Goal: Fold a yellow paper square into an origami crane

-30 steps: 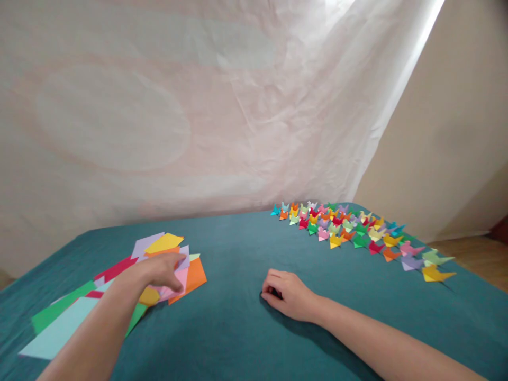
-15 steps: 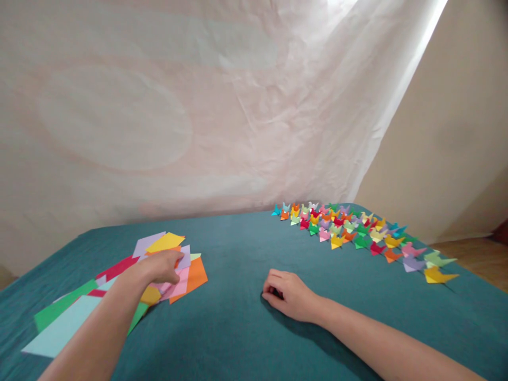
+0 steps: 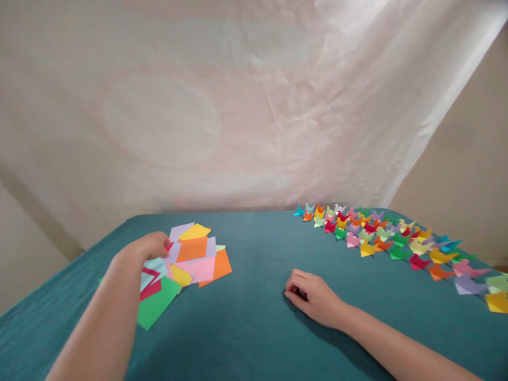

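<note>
My left hand [image 3: 150,247] is over the left part of a loose pile of coloured paper sheets, its fingers bent down and held together. A bit of red paper [image 3: 170,246] shows at the fingertips; whatever they pinch is hidden. Under and beside the hand lie a light blue sheet [image 3: 159,268], a green sheet [image 3: 159,302], an orange sheet [image 3: 192,249] and a pink sheet [image 3: 204,270]. My right hand [image 3: 313,297] rests on its side on the table, fingers curled loosely into a fist, with nothing visible inside.
Rows of small folded paper birds [image 3: 369,248] in many colours stand along the right side of the table. A dark green cloth [image 3: 246,328] covers the table. Behind it hangs a pale, creased sheet of fabric [image 3: 254,132].
My left hand has shifted from the pile's right part to its left, and its fingers have drawn in. The view has turned left. My right hand keeps its pose.
</note>
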Demonstrator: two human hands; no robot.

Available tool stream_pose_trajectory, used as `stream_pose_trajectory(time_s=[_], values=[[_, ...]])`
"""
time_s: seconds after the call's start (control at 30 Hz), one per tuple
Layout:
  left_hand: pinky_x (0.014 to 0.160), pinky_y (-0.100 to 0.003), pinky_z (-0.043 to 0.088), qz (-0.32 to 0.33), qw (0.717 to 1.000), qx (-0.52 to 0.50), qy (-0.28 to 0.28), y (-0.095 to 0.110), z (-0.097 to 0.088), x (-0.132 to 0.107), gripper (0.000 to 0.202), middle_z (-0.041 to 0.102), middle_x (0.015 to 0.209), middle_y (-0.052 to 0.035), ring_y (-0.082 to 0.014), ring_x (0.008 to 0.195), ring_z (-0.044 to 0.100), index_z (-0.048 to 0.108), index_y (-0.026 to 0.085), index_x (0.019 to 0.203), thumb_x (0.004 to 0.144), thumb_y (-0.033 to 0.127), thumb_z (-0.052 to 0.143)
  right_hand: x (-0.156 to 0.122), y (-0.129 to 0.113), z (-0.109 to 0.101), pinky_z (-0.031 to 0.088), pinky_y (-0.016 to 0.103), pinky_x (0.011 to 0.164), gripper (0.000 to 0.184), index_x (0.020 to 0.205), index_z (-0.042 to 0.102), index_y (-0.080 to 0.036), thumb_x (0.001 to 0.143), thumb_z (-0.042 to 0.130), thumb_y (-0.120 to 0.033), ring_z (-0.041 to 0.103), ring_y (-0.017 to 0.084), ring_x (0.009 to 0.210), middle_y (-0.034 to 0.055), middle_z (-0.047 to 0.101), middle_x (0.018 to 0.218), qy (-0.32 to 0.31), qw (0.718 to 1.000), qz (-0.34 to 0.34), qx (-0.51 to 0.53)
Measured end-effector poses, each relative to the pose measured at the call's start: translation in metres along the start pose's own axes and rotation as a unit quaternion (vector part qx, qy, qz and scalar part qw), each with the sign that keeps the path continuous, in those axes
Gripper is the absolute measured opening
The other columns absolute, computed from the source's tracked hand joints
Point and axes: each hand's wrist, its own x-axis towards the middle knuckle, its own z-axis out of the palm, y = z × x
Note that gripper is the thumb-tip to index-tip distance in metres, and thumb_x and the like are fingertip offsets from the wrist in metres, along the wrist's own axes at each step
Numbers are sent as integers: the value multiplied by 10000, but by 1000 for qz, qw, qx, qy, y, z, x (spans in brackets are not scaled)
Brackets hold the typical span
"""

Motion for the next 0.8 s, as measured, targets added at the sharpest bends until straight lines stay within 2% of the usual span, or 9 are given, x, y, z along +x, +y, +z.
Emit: stream_pose_trajectory(time_s=[0.03, 0.07, 0.17, 0.3, 0.43, 0.63, 0.8], values=[[766, -375, 514, -21, 999, 13, -37, -7, 0, 0, 285, 600, 1055, -55, -224, 906, 600, 583, 117, 1064, 864, 320, 577, 0, 0, 0, 369, 231, 628, 67, 796, 525, -197, 844, 498, -157, 510, 126, 689, 3, 539, 780, -3, 1000, 1, 3], [779, -386, 513, -36, 997, 23, -65, -13, 0, 1, 299, 578, 1094, -56, -232, 934, 590, 564, 124, 1099, 885, 332, 546, 0, -1, 1, 367, 231, 623, 71, 791, 521, -197, 844, 496, -157, 507, 126, 685, 3, 536, 777, -3, 1000, 3, 5], [771, -372, 505, -61, 992, 38, -102, -27, 0, 4, 276, 599, 1041, -59, -221, 909, 593, 584, 117, 1054, 861, 313, 579, -1, -1, 2, 365, 232, 617, 75, 789, 517, -199, 846, 491, -159, 500, 126, 676, 2, 533, 771, -7, 1000, 5, 12], [649, -282, 455, -66, 994, 24, -79, -39, 0, 9, 275, 661, 806, -54, -237, 807, 607, 668, 120, 847, 608, 249, 714, -1, -2, 2, 368, 236, 619, 79, 790, 523, -201, 850, 488, -162, 496, 128, 673, 4, 533, 773, -11, 1000, 10, 13], [586, -259, 418, -69, 996, 4, -64, -49, 2, 10, 294, 667, 747, -40, -234, 741, 607, 685, 155, 746, 483, 286, 692, -1, -3, 2, 371, 239, 621, 81, 792, 529, -201, 853, 487, -166, 499, 128, 672, 4, 534, 775, -15, 1000, 13, 17], [526, -278, 394, -98, 992, -5, -82, -64, 6, 7, 213, 622, 608, -58, -229, 615, 576, 655, 151, 576, 425, 297, 687, -1, -4, 2, 370, 239, 616, 85, 790, 530, -200, 856, 486, -169, 496, 128, 667, 3, 526, 773, -20, 1000, 16, 17], [554, -266, 397, -88, 994, -16, -58, -62, 7, 10, 240, 627, 652, -50, -219, 657, 574, 663, 149, 631, 441, 295, 666, -1, -4, 3, 371, 240, 621, 88, 790, 531, -201, 861, 483, -180, 496, 128, 665, 3, 527, 776, -23, 999, 17, 15]])
